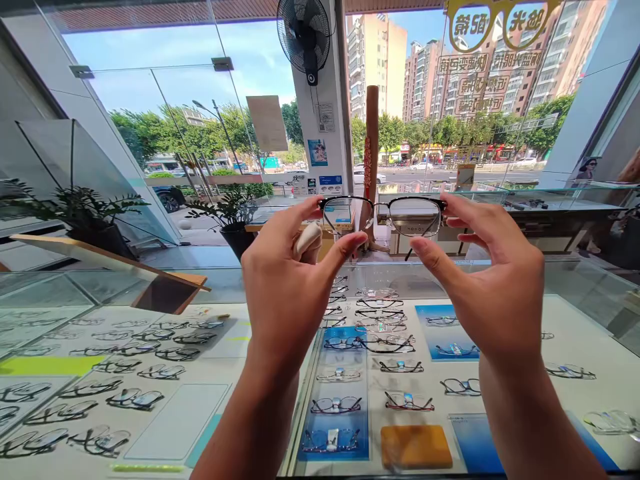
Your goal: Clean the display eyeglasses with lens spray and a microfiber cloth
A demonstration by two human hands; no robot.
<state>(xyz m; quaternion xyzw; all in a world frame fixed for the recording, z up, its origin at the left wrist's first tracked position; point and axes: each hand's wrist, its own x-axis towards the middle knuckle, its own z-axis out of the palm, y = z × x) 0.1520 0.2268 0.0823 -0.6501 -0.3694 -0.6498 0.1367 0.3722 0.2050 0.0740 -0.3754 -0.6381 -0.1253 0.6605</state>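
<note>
Presumably light, rigid-rimmed and easily smudged, the eyeglasses (417, 199) are suspended above the glass tabletop (570, 283), the fingers of left hand (283, 287) and right hand (500, 293) pinching the outer frame corners, a suitable lens-sparing hold.

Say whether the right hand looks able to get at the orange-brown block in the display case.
Probably not: the right hand is helping hold up the eyeglasses, and the block appears to lie under the glass top, with no opening visible above it.
</note>
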